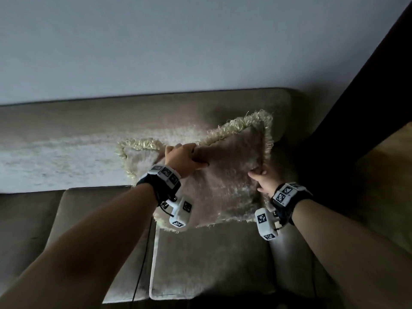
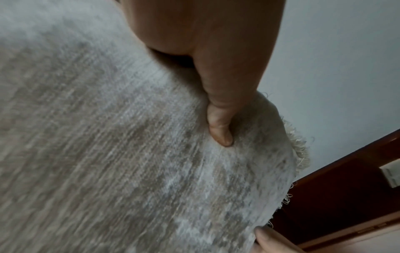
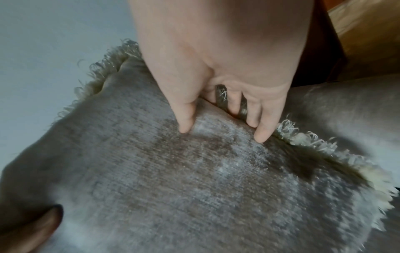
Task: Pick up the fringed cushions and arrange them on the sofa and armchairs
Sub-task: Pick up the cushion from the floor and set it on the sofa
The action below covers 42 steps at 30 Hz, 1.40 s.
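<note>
A taupe cushion [image 1: 225, 181] edged with cream fringe [image 1: 243, 122] leans against the backrest of the beige sofa [image 1: 89, 121], near its right end, over the seat. My left hand [image 1: 189, 157] grips the cushion's top edge, its thumb [image 2: 220, 133] dug into the fabric [image 2: 129, 154]. My right hand [image 1: 259, 175] pinches the right edge, with thumb and fingers [image 3: 262, 133] pressed into the cushion [image 3: 194, 179] just inside the fringe [image 3: 303, 138]. The cushion's back side is hidden.
A plain grey wall [image 1: 200, 41] rises behind the sofa. At the right stand a dark wooden frame [image 1: 367, 85] and a lighter wooden surface [image 1: 388, 170]. The seat cushions [image 1: 211, 264] have pale piping. The sofa's left part stretches out bare.
</note>
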Each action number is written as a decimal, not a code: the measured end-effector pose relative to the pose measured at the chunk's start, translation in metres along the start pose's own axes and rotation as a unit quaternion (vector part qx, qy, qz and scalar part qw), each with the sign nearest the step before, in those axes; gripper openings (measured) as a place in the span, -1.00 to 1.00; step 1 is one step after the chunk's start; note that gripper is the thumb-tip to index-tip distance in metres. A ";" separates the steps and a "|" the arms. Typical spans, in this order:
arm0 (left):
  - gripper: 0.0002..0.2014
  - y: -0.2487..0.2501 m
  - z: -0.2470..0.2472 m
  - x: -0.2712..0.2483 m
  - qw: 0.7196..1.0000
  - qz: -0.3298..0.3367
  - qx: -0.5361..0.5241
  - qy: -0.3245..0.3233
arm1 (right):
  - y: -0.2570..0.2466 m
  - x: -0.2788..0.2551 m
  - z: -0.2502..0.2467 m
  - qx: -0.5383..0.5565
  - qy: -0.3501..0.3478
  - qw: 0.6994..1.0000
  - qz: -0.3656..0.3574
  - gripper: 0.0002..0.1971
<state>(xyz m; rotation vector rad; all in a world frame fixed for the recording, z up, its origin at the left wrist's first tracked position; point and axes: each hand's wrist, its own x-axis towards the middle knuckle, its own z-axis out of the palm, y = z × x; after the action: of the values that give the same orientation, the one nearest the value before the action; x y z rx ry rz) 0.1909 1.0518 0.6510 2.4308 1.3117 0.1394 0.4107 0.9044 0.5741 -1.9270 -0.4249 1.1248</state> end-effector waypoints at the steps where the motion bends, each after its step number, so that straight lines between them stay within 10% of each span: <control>1: -0.68 -0.004 0.005 0.009 1.000 0.004 -0.002 -0.006 | 0.001 0.005 0.004 0.009 0.004 1.000 0.006 -0.85; 9: -0.69 -0.026 0.062 0.069 1.000 0.013 -0.013 -0.021 | 0.028 0.078 0.023 -0.011 0.022 1.000 -0.011 -0.46; 18: -0.59 -0.050 0.139 0.137 0.999 0.037 0.018 -0.008 | 0.073 0.169 0.042 -0.003 0.021 1.000 -0.021 -0.56; 28: -0.03 -0.106 0.183 0.129 0.980 -0.093 -0.043 0.172 | 0.108 0.224 0.079 -0.044 0.138 0.986 -0.081 -0.17; 35: 0.28 -0.151 0.230 0.088 0.888 -0.321 -0.237 0.230 | 0.111 0.241 0.084 -0.028 0.169 0.982 -0.076 0.01; 38: 0.33 -0.168 0.254 0.073 0.777 -0.391 -0.465 0.162 | 0.117 0.249 0.082 -0.028 0.143 0.987 -0.062 0.10; 42: -0.27 -0.172 0.268 0.066 0.753 -0.372 -0.539 0.061 | 0.126 0.253 0.078 -0.058 0.143 0.986 -0.056 0.08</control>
<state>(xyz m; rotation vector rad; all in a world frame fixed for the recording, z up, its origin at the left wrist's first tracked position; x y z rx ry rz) 0.1623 1.1171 0.3340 0.8659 1.5250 0.6311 0.4670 1.0313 0.3158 -2.1004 -0.4428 0.7504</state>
